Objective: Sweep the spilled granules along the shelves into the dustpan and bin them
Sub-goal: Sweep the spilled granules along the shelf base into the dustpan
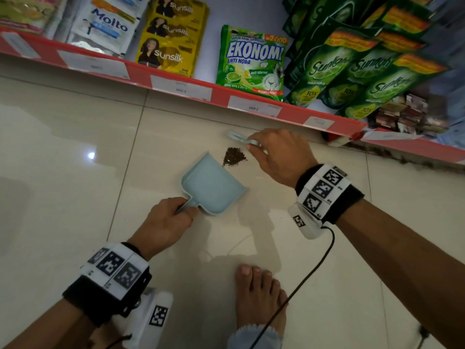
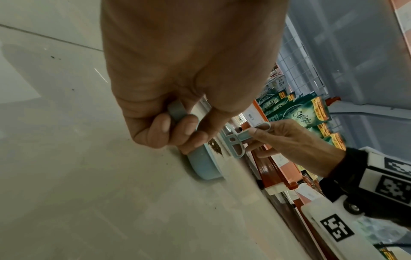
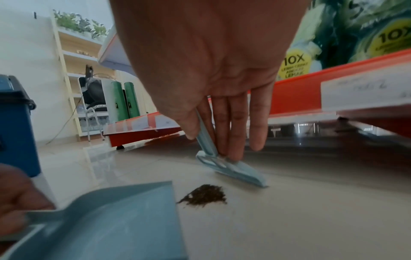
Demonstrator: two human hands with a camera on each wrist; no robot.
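A small pile of dark granules [image 1: 234,157] [image 3: 203,195] lies on the cream floor tiles just beyond the open lip of a light-blue dustpan [image 1: 212,186] [image 3: 115,221]. My left hand [image 1: 163,222] grips the dustpan's handle [image 2: 177,112], and the pan rests flat on the floor. My right hand [image 1: 279,157] pinches the handle of a small light-blue scraper-style brush [image 1: 241,137] [image 3: 233,168] [image 2: 238,140]. Its blade touches the floor just behind the pile, on the shelf side.
A red-edged bottom shelf [image 1: 251,104] with soap and shampoo packs runs along behind the pile. More dark granules [image 1: 402,157] lie under the shelf edge at right. A blue bin [image 3: 15,126] stands to the left. My bare foot [image 1: 259,293] and a black cable [image 1: 302,280] are near me.
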